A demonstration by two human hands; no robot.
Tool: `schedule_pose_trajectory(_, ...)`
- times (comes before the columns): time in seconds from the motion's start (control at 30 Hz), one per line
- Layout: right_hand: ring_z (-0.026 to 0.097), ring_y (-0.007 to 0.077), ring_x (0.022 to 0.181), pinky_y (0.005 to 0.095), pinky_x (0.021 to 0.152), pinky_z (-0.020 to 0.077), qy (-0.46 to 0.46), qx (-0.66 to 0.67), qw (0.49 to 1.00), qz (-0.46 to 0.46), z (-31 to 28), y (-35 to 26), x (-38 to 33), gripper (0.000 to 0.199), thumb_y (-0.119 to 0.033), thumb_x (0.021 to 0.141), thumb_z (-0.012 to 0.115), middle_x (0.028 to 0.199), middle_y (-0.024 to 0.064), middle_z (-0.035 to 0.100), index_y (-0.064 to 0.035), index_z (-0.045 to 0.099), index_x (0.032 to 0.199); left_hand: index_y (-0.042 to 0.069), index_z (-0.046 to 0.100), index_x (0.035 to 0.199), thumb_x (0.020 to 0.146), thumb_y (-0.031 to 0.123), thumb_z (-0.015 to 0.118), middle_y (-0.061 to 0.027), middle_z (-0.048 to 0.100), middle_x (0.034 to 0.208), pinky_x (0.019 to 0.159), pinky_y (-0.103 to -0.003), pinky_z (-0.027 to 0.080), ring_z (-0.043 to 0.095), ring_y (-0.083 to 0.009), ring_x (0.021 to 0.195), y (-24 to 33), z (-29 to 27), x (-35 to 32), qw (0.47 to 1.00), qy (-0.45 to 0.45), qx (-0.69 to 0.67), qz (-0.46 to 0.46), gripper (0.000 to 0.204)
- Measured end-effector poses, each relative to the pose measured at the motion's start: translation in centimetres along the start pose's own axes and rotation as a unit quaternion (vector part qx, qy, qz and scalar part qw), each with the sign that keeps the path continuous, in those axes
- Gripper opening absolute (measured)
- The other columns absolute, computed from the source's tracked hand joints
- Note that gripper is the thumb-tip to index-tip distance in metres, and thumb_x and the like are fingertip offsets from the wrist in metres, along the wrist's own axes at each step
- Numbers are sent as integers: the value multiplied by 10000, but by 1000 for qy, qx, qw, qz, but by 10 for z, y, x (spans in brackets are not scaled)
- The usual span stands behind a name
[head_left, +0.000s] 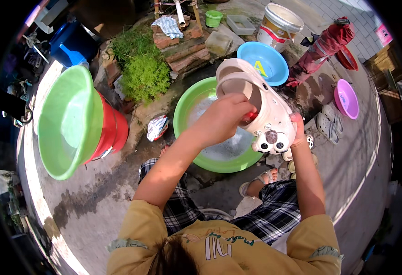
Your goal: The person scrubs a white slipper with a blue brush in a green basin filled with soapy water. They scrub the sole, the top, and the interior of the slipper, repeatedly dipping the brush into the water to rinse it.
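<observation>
green plastic forms the large tub (49,133) at the left, which is borne by a red bucket (114,126). a wide green basin (180,114) is set before the person, and its sudsy water (237,153) is partly blocked from view by the left hand (228,114) and the pale pink clog (281,117). beyond it are placed a white bucket (273,36), a long red cloth roll (317,57) and a blue basin (274,59); a purple basin (350,101) and grey clogs (325,127) are seen at the right, a crumpled packet (156,127) at the left.

the pink clog is held above the green basin's right part, toe toward the person; two black-and-white eyes and a dark nose are mounted on it. its toe end is gripped by the right hand (297,130); the left fingers are closed around a small red thing (251,115), mostly hidden, at its opening.
</observation>
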State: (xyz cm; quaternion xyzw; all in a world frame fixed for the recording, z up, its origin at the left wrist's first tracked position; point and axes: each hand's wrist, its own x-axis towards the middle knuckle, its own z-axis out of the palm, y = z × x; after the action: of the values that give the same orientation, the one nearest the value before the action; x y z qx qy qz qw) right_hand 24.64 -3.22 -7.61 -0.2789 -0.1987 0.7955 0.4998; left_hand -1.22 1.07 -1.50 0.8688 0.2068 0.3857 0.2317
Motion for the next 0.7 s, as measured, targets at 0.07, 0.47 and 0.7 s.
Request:
schedule_pose_trajectory(0.07, 570, 314, 1003, 392, 911, 438, -54, -21, 998, 28, 2, 1, -1, 686, -265, 682, 533, 1158, 218, 541, 50, 377, 1271, 19, 601, 780, 695, -4, 614, -119, 556, 804, 707, -379, 438, 549, -296, 837, 7, 10, -4, 997, -50, -32, 45, 89)
schedule_pose_trajectory(0.47, 607, 296, 905, 397, 831, 482, -13, 67, 997, 45, 25, 8, 6, 513, -292, 776, 486, 1054, 191, 602, 32, 491, 1174, -9, 600, 870, 700, -95, 606, -84, 585, 813, 590, -256, 481, 595, -170, 704, -8, 1, 1, 994, 62, -60, -69, 190)
schedule_pose_trajectory(0.7, 616, 278, 860, 388, 815, 486, -43, 87, 992, 82, 25, 6, 7, 461, -280, 783, 490, 1019, 183, 616, 23, 521, 1129, 6, 618, 805, 682, -95, 603, -75, 594, 795, 589, -260, 466, 588, -166, 677, -21, -22, 5, 985, 144, -21, -90, 160)
